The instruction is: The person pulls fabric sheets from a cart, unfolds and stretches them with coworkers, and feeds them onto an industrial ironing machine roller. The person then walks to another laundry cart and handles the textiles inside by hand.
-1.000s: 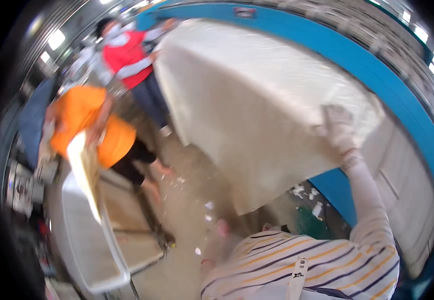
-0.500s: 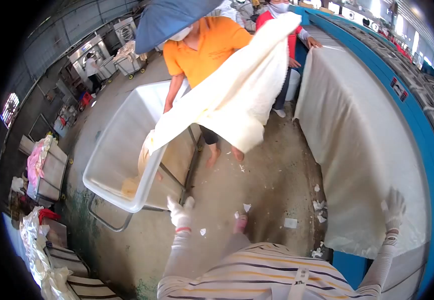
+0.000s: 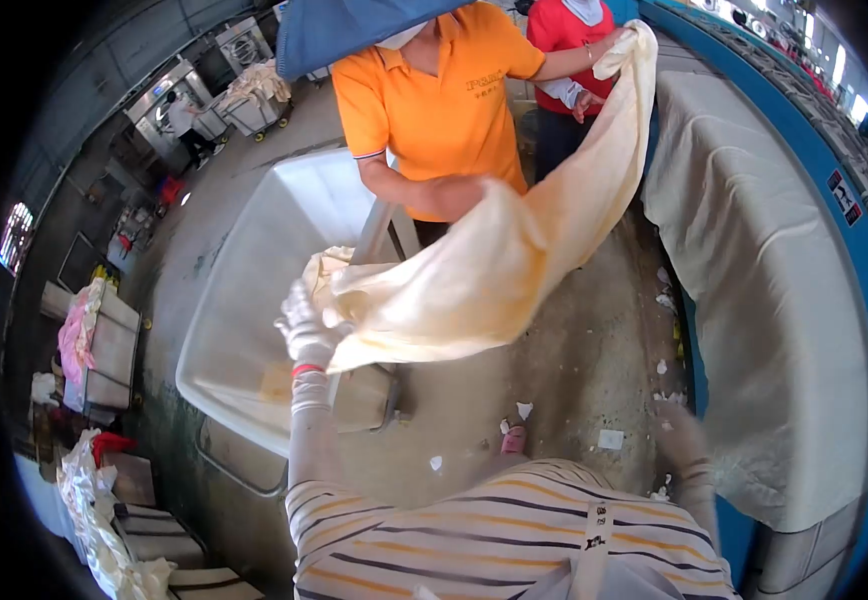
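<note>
A long cream cloth (image 3: 454,290) stretches in the air in front of me, held up at its far end by a co-worker in an orange shirt (image 3: 434,100), whose other hand is at its middle. My left hand (image 3: 309,325), in a white glove, is at the cloth's near end, fingers apart; whether it touches the fabric is hard to see. Low on the right, my right hand (image 3: 679,435) is smeared by motion, with its fingers unclear. It is near a pale sheet (image 3: 764,290) draped over the side of a blue machine (image 3: 859,330).
Behind the cloth stands a white wheeled tub (image 3: 224,400) with a metal frame. A second co-worker in red (image 3: 564,40) is beside the machine. Paper scraps (image 3: 611,439) lie on the floor. Linen carts (image 3: 104,340) line the left.
The cloth has swung down and nearer, its far end now by the machine. My left hand has risen to its near end. My right hand has left the draped sheet and moved inward.
</note>
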